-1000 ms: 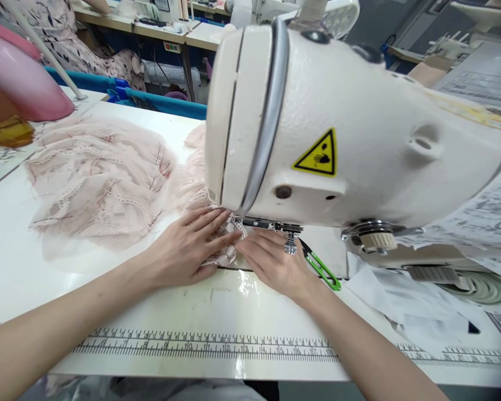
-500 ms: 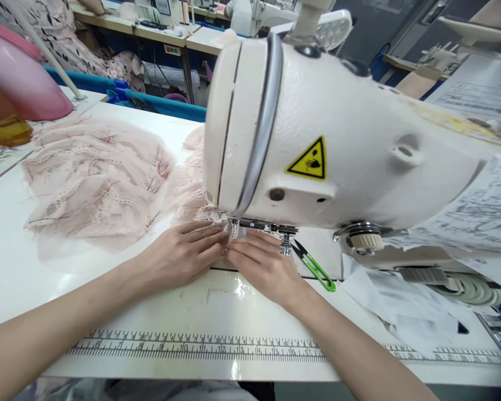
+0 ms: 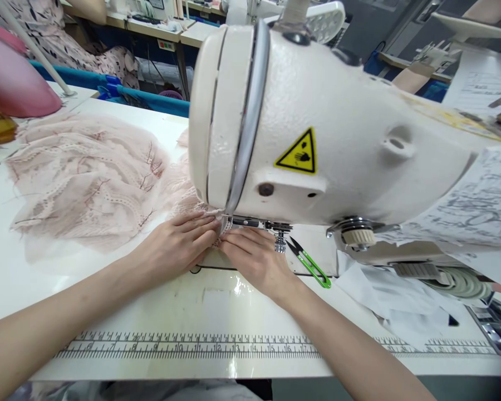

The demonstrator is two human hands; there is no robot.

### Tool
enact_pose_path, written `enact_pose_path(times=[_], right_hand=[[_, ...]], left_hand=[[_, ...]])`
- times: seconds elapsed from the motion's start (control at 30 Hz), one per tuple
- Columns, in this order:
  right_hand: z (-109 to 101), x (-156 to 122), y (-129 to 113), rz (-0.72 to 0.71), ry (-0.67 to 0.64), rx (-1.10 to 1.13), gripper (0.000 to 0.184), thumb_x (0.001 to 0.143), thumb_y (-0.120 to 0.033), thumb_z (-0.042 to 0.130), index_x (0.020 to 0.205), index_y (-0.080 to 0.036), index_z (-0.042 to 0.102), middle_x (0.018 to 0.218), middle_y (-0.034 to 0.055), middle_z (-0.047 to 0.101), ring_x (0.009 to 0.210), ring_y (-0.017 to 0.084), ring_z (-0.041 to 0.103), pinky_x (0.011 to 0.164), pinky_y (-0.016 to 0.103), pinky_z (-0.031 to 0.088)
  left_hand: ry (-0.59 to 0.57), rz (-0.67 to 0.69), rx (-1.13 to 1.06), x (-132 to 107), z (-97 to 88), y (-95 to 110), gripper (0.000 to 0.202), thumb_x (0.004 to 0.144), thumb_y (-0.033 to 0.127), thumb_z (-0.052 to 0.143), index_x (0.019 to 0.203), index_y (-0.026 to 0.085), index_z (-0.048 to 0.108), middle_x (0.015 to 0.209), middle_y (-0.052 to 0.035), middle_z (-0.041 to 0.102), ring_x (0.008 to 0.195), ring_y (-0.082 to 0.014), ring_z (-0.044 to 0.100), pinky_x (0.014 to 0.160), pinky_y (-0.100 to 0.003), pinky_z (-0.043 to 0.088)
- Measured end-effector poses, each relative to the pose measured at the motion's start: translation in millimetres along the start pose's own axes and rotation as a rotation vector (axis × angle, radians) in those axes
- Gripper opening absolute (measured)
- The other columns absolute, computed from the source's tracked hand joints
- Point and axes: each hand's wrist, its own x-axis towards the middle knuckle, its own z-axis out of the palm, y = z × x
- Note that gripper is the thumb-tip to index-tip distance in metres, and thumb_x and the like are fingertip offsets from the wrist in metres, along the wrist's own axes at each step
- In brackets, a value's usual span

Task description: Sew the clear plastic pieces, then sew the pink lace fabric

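Note:
A cream sewing machine (image 3: pixel 317 128) fills the middle of the view. Pale pink lace fabric (image 3: pixel 83 178) lies spread on the white table (image 3: pixel 217 312) and runs under the machine head. My left hand (image 3: pixel 173 248) lies flat on the end of the lace, fingers stretched toward the needle area. My right hand (image 3: pixel 256 259) rests flat beside it, fingers extended and touching the same lace edge just under the presser foot. The needle itself is hidden by the machine head.
Green-handled thread snips (image 3: pixel 311 264) lie just right of my right hand. White cloth pieces (image 3: pixel 392 301) and printed paper (image 3: pixel 476 206) sit at the right. A printed ruler (image 3: pixel 183 348) runs along the table's front. A pink object (image 3: pixel 12 83) stands far left. Another person's patterned clothing (image 3: pixel 58 39) shows behind.
The lace end has moved further under the machine head, and both hands have followed it forward. The view has shifted slightly, so the machine appears more to the left.

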Motion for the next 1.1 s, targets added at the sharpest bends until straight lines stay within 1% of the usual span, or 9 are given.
enact_pose_path(times=[0.13, 0.3, 0.4, 0.57, 0.7, 0.83, 0.97, 1.03, 1.1], right_hand=[[0, 0, 1, 0.023, -0.01, 0.005, 0.021, 0.095, -0.012, 0.051, 0.092, -0.022, 0.07, 0.1, 0.0019, 0.073, 0.097, 0.013, 0.065, 0.085, 0.026, 0.054], [1, -2, 4, 0.078, -0.027, 0.029, 0.019, 0.094, -0.01, 0.053, 0.095, -0.021, 0.069, 0.102, 0.0032, 0.072, 0.093, 0.013, 0.066, 0.084, 0.027, 0.053], [1, -2, 6, 0.13, -0.012, 0.086, 0.022, 0.093, -0.01, 0.053, 0.098, -0.022, 0.07, 0.105, 0.0027, 0.071, 0.092, 0.014, 0.066, 0.083, 0.03, 0.054], [-2, -1, 6, 0.213, 0.002, 0.12, 0.026, 0.093, -0.009, 0.052, 0.097, -0.023, 0.073, 0.099, 0.0017, 0.073, 0.085, 0.016, 0.068, 0.079, 0.03, 0.055], [-3, -1, 5, 0.265, 0.069, 0.065, 0.019, 0.094, -0.016, 0.055, 0.093, -0.023, 0.073, 0.099, 0.0004, 0.074, 0.078, 0.013, 0.068, 0.07, 0.026, 0.052], [-3, -2, 7, 0.28, 0.091, 0.058, 0.015, 0.093, -0.019, 0.058, 0.095, -0.024, 0.072, 0.096, -0.0003, 0.075, 0.078, 0.013, 0.068, 0.075, 0.025, 0.051], [-2, 0, 10, 0.288, 0.138, 0.011, 0.013, 0.092, -0.022, 0.061, 0.093, -0.026, 0.073, 0.093, 0.0009, 0.076, 0.083, 0.015, 0.07, 0.079, 0.027, 0.051], [-2, 0, 10, 0.294, 0.157, -0.018, 0.012, 0.091, -0.024, 0.063, 0.093, -0.027, 0.074, 0.09, 0.0007, 0.076, 0.081, 0.015, 0.07, 0.076, 0.027, 0.051], [-2, 0, 10, 0.307, 0.14, -0.027, 0.01, 0.09, -0.025, 0.064, 0.094, -0.026, 0.074, 0.086, 0.0, 0.076, 0.076, 0.015, 0.07, 0.072, 0.027, 0.05]], left_hand=[[-0.01, -0.048, 0.001, 0, 1.8, 2, 0.03, 0.1, 0.021, 0.038, 0.099, 0.015, 0.067, 0.115, -0.008, 0.072, 0.112, -0.0203, 0.066, 0.105, -0.037, 0.05], [-0.013, -0.047, 0.035, 1, 1.5, 5, 0.03, 0.1, 0.019, 0.037, 0.103, 0.01, 0.065, 0.119, -0.0118, 0.069, 0.113, -0.0234, 0.065, 0.106, -0.04, 0.049], [-0.012, -0.045, 0.048, 1, 1.5, 5, 0.03, 0.1, 0.019, 0.037, 0.103, 0.009, 0.065, 0.119, -0.0129, 0.069, 0.114, -0.025, 0.064, 0.105, -0.041, 0.049], [-0.039, -0.058, 0.042, 0, 2.1, 5, 0.033, 0.101, 0.021, 0.036, 0.112, 0.009, 0.065, 0.123, -0.0131, 0.067, 0.118, -0.0252, 0.062, 0.107, -0.042, 0.047], [-0.055, -0.06, 0.032, -2, 4.4, 5, 0.036, 0.1, 0.021, 0.035, 0.12, 0.011, 0.063, 0.124, -0.0125, 0.066, 0.123, -0.0265, 0.058, 0.109, -0.044, 0.045], [-0.051, -0.037, 0.053, -4, 6.5, 6, 0.038, 0.099, 0.02, 0.036, 0.128, 0.012, 0.059, 0.123, -0.0135, 0.067, 0.123, -0.0285, 0.057, 0.107, -0.047, 0.045], [-0.037, -0.018, 0.065, -2, 6.3, 6, 0.038, 0.098, 0.019, 0.038, 0.126, 0.01, 0.06, 0.122, -0.0155, 0.067, 0.121, -0.0303, 0.059, 0.105, -0.049, 0.046], [-0.043, -0.025, 0.06, -1, 6.0, 6, 0.038, 0.098, 0.02, 0.037, 0.126, 0.011, 0.061, 0.12, -0.0151, 0.068, 0.119, -0.03, 0.061, 0.104, -0.049, 0.046], [-0.055, -0.043, 0.061, -1, 6.0, 6, 0.038, 0.098, 0.021, 0.037, 0.126, 0.013, 0.061, 0.118, -0.0142, 0.069, 0.117, -0.0296, 0.062, 0.104, -0.05, 0.046]])
